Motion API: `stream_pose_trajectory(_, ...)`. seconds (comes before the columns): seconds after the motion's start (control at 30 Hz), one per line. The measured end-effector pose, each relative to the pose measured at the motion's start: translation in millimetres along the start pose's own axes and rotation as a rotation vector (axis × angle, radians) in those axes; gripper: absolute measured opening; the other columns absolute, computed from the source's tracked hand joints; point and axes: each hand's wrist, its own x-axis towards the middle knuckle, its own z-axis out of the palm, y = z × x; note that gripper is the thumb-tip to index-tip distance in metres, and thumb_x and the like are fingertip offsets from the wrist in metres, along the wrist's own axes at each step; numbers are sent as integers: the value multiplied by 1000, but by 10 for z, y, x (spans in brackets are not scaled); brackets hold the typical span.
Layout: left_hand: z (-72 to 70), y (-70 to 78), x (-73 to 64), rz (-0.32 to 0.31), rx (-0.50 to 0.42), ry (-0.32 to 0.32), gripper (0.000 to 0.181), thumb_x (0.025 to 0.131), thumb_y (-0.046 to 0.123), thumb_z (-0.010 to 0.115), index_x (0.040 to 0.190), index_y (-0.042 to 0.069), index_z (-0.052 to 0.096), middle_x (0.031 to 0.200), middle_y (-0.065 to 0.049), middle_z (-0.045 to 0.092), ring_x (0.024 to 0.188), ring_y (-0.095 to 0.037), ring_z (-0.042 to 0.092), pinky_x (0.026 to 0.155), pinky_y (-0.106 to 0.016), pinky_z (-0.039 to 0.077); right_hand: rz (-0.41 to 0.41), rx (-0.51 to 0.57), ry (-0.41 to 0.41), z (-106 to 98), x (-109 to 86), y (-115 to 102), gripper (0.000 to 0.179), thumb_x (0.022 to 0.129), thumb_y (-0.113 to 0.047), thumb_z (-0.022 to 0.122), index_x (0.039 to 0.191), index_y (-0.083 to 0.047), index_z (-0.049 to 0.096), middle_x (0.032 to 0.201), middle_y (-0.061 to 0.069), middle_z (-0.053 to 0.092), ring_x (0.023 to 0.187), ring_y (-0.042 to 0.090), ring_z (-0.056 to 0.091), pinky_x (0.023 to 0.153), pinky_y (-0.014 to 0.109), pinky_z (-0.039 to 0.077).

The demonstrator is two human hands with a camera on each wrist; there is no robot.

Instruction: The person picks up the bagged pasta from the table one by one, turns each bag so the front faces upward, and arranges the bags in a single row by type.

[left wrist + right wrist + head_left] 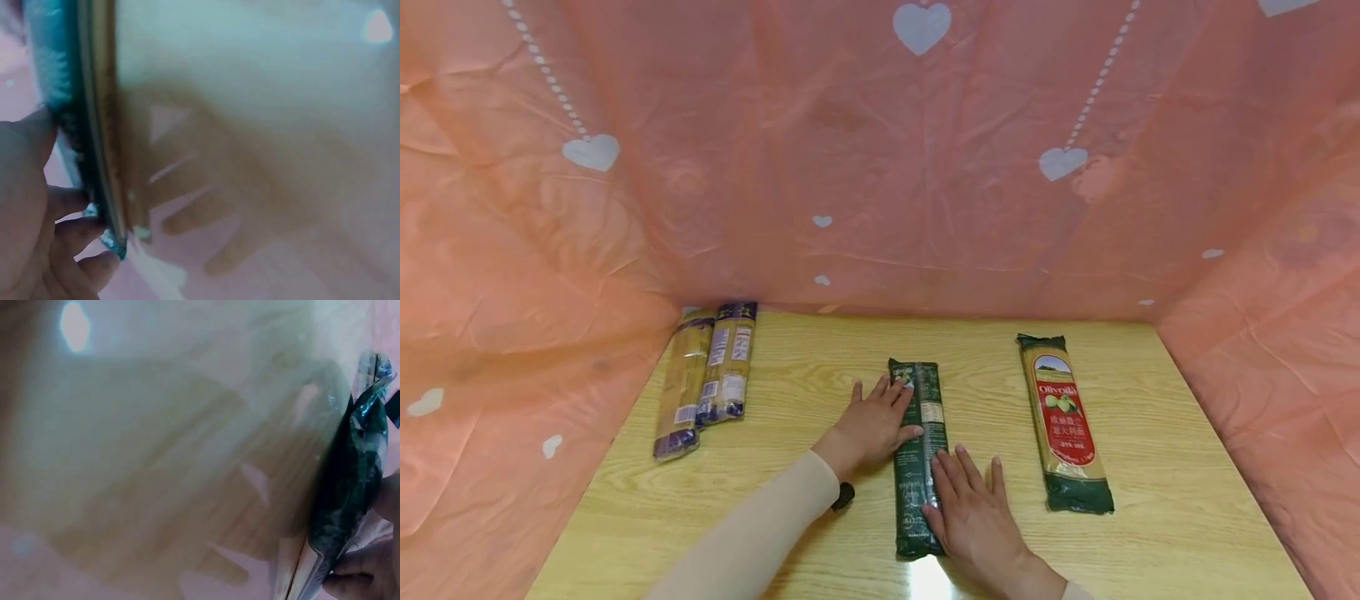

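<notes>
A dark green spaghetti pack (912,487) lies lengthwise on the wooden table, its printed back facing up. My left hand (868,427) rests on its upper left part, fingers extended across the wrapper. Lower down, my right hand (977,518) touches the pack's right edge with straight, spread fingers. In the left wrist view, the left fingers (72,234) lie against the side of the pack (59,81). The right wrist view shows the green wrapper's end (350,487) beside the right fingers (359,575), which are partly cut off by the frame.
Another spaghetti pack (1065,421), with a red label facing up, lies to the right. At the far left are two purple-ended pasta packs (682,387) (727,367), side by side. Pink sheeting (880,183) with white hearts encloses the wooden table (820,350) at the back and sides.
</notes>
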Motion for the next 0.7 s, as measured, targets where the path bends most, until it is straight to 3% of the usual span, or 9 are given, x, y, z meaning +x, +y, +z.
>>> stream_pose_trajectory(0.17,-116,-14,89,18,78,68,65,110,58,40,160,16,47,165,-6,45,159,-31,32,124,-64,29,-14,-45,8,5,-54,-25,60,107,-45,58,149,-3,58,156,14,55,150,39,45,114,74,34)
stream_pose_trajectory(0.3,-165,-8,258,40,162,153,51,111,52,46,147,19,60,150,-6,60,147,-28,49,121,-62,36,-19,-71,49,19,-134,-6,59,104,-48,61,145,-4,63,150,13,59,145,38,50,111,73,38)
stream_pose_trajectory(0.57,-195,9,661,75,270,232,51,111,54,45,144,18,60,140,-7,63,135,-29,56,118,-60,40,-18,-125,232,52,-237,62,60,99,-61,64,117,-4,73,115,11,72,118,33,65,101,68,49)
stream_pose_trajectory(0.7,-191,-10,806,53,275,197,58,111,60,38,146,17,58,146,-7,58,142,-31,49,121,-63,34,-9,-138,256,74,-244,64,63,98,-68,60,99,-6,71,98,10,68,105,32,63,99,68,48)
